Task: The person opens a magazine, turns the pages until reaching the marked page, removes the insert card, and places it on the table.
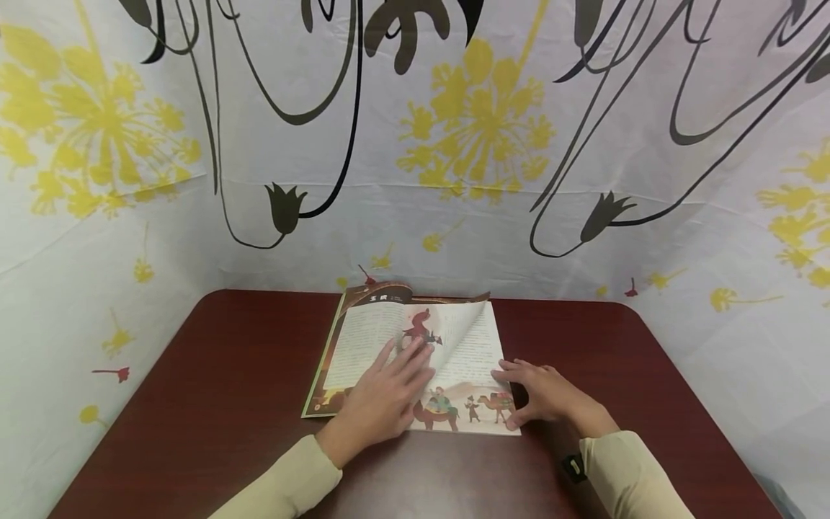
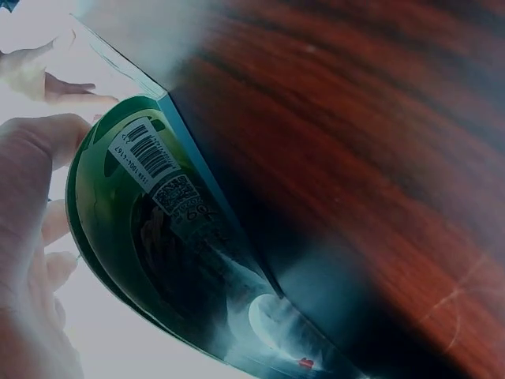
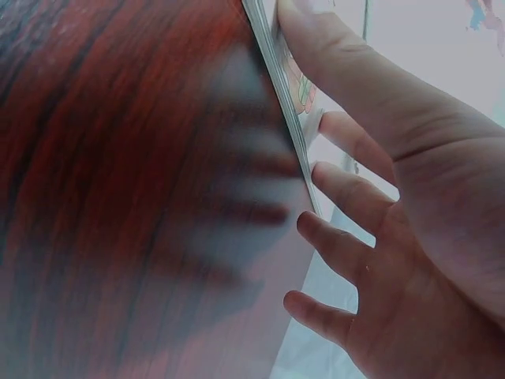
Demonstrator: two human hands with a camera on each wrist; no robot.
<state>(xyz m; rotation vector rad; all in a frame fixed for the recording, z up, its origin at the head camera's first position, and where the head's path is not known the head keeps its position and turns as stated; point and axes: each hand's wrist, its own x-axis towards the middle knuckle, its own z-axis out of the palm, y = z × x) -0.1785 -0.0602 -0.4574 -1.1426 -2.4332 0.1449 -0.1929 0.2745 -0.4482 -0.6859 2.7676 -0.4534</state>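
Note:
An open illustrated magazine (image 1: 372, 346) lies on the table, with a page lifted and curling over its right half. My left hand (image 1: 389, 393) rests flat on the pages near the middle, fingers extended. In the left wrist view, the green cover (image 2: 110, 197) with a barcode label bows up from the table beside my left hand (image 2: 28, 237). At the magazine's right edge is my right hand (image 1: 551, 393), its thumb at the lower right corner and its fingertips along the side. The right wrist view shows that hand (image 3: 410, 229) with fingers spread beside the page edges (image 3: 288, 103).
The dark red wooden table (image 1: 227, 367) has rounded far corners. Behind it and at both sides hangs a pale cloth (image 1: 415, 238) printed with yellow and grey flowers. A dark band (image 1: 573, 467) shows at the right sleeve.

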